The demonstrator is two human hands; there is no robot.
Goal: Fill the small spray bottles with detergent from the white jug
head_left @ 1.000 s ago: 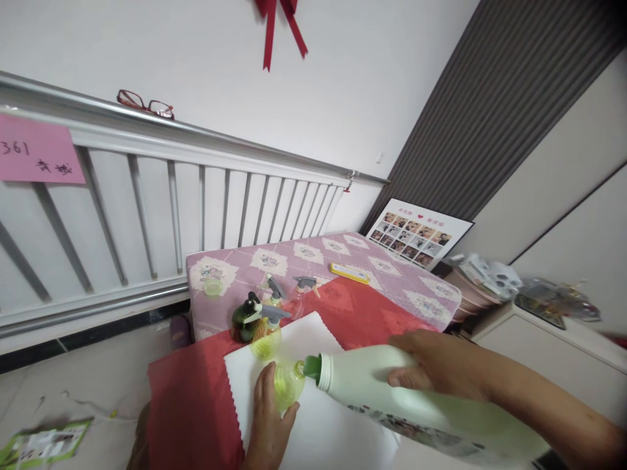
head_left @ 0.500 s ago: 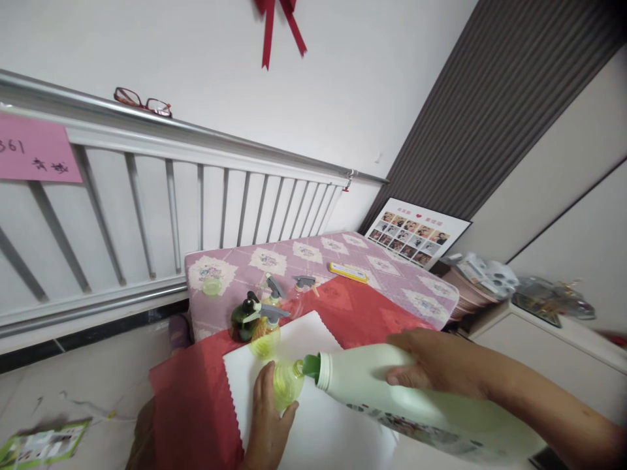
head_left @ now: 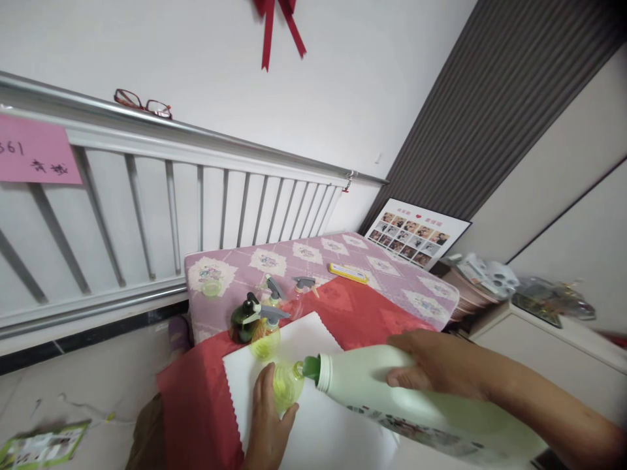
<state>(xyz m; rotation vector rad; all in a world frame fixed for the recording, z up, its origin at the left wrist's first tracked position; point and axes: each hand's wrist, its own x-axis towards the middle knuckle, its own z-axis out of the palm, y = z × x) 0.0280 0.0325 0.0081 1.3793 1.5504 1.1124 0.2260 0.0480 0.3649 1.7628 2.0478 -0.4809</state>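
My right hand (head_left: pixel 431 362) grips a big pale green detergent bottle (head_left: pixel 372 378), tipped on its side. Its green pouring spout (head_left: pixel 310 367) meets the open neck of a small yellow-green spray bottle (head_left: pixel 287 386), which has no spray head on. Around that small bottle my left hand (head_left: pixel 271 411) closes its fingers, holding it over a white scallop-edged sheet (head_left: pixel 323 431). Whether liquid is flowing I cannot tell. Just beyond stand a yellow spray bottle (head_left: pixel 266 341) with a grey trigger, a dark green pump bottle (head_left: pixel 241 324), and other trigger sprayers (head_left: pixel 274 287).
A red cloth (head_left: pixel 362 313) lies over the flowered table cover (head_left: pixel 304 251). On the cover are a yellow case (head_left: pixel 348 273) and a pale green cap (head_left: pixel 211 288). Behind runs a white radiator (head_left: pixel 206 196) with glasses (head_left: pixel 143 104) on its rail. A cabinet (head_left: pixel 533 346) stands right.
Both hands and the two bottles hold nearly the same position, spout at the neck. At the lower left, the red cloth's hanging edge has shifted slightly to the right.
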